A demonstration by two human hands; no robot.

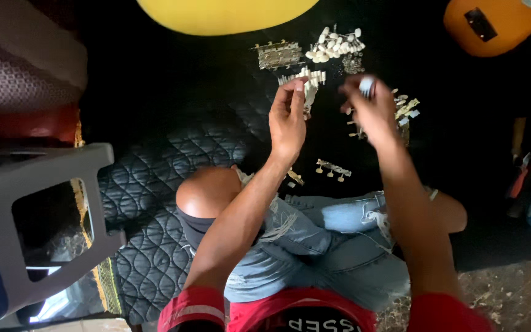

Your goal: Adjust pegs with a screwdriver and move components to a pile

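I see a black quilted mat [155, 160] spread over the floor. On it lie a heap of white-knobbed tuning pegs [334, 44], brass tuner strips [278, 55] and [333, 168], and a grey plastic stool [38, 203] at its left edge.

No pkgs, labels, signs or screens anywhere in view.

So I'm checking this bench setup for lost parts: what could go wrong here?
The small white-knobbed piece pinched in the right hand could slip and vanish among the loose tuner parts on the black quilted mat. The tuner strip lies close to the knee, so a leg shift might scatter it.
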